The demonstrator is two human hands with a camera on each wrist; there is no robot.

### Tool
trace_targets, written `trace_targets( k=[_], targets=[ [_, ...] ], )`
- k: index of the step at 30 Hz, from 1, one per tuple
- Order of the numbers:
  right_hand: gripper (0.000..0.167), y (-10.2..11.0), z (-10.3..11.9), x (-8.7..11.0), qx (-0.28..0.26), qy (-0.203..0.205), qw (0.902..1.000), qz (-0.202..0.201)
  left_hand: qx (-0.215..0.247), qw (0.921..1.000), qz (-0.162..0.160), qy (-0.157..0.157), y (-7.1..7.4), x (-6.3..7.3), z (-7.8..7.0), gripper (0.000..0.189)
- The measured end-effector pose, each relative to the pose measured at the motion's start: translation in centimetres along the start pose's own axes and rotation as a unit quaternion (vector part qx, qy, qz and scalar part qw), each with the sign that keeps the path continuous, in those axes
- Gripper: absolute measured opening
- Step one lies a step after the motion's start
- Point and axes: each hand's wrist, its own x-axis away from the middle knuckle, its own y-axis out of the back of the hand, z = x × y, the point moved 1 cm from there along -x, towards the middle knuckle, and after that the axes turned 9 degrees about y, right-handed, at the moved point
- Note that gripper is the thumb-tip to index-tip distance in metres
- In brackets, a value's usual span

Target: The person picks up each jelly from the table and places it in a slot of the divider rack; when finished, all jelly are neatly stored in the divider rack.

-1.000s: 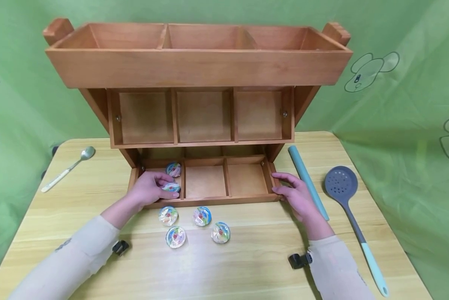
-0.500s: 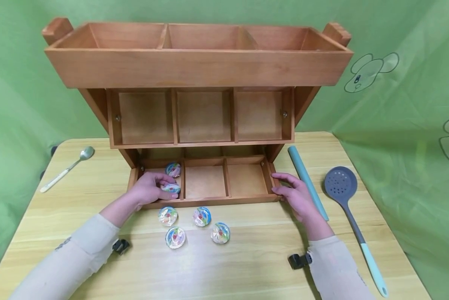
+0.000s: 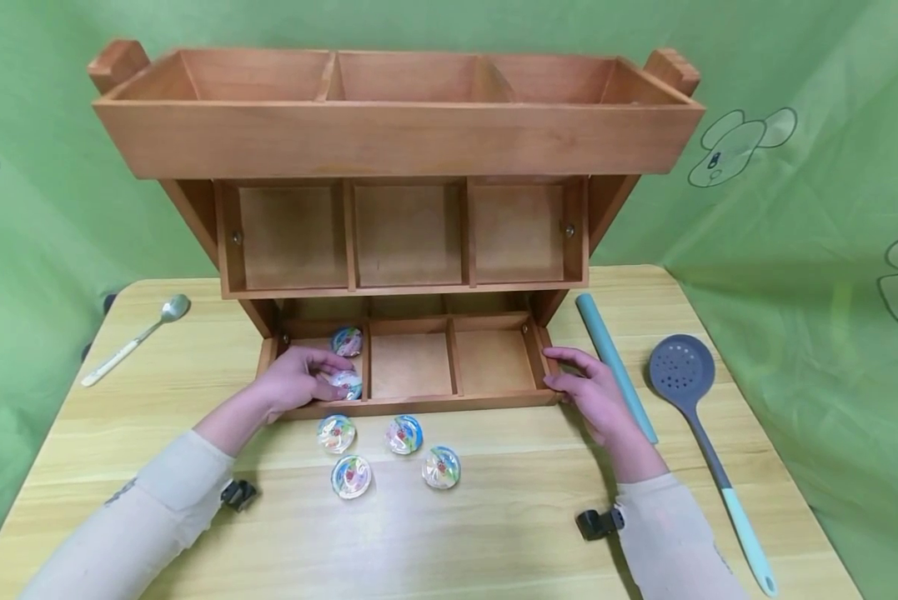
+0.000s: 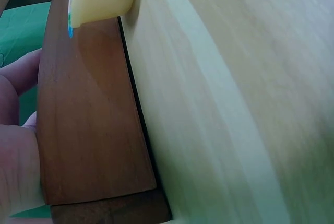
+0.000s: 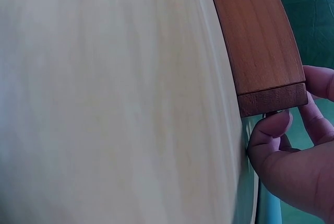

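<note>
Left of centre: your left hand [image 3: 293, 382], fingers pinching a cup [image 3: 350, 385]; jerky release could tip it. Right hand [image 3: 593, 389]: fingers clamped on tray [image 3: 433, 406] end.

Spoon [image 3: 137, 340], perforated skimmer [image 3: 708, 447], apparently teal tube [image 3: 617, 367]

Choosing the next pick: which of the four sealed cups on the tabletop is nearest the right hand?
The rightmost sealed cup; the other three all lie farther left, so farther from the right hand.
</note>
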Motion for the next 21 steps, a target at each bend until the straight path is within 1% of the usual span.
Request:
trace_targets(
  k=[3, 5, 7, 9, 12, 14, 16, 18, 21],
  targets=[
    [0.045, 0.0, 0.0, 0.0, -0.001, 0.0, 1.0, 0.0, -0.011, 0.9999, -0.001, -0.009, 0.0, 0.1, 0.0, 0.044],
    [0.045, 0.0, 0.1, 0.0, -0.001, 0.0, 1.0, 0.0, -0.025, 0.9995, -0.01, -0.019, 0.1, 0.5, -0.2, 0.045],
    [0.045, 0.0, 0.1, 0.1, -0.002, -0.001, 1.0, 0.001, -0.041, 0.9983, -0.024, -0.034, 0.1, 1.0, -0.4, 0.045],
    [0.045, 0.0, 0.1, 0.1, -0.003, -0.002, 1.0, 0.001, -0.06, 0.9955, -0.046, -0.057, 0.0, 1.8, -0.6, 0.044],
    [0.045, 0.0, 0.1, 0.1, -0.004, -0.001, 1.0, 0.001, -0.078, 0.9871, -0.098, -0.1, -0.4, 3.3, -0.8, 0.043],
    [0.045, 0.0, 0.1, 0.1, -0.003, -0.001, 1.0, 0.002, -0.08, 0.9785, -0.138, -0.131, -0.8, 4.3, -0.8, 0.043],
    [0.045, 0.0, 0.1, 0.1, -0.002, 0.0, 1.0, 0.002, -0.07, 0.9708, -0.168, -0.157, -1.3, 5.3, -0.6, 0.044],
    [0.045, 0.0, 0.1, 0.1, -0.001, -0.001, 1.0, 0.002, -0.057, 0.9644, -0.186, -0.179, -1.9, 6.3, -0.3, 0.045],
    [0.045, 0.0, 0.1, 0.1, -0.001, 0.0, 1.0, 0.003, -0.049, 0.9565, -0.202, -0.204, -2.8, 7.5, 0.2, 0.046]
  ],
)
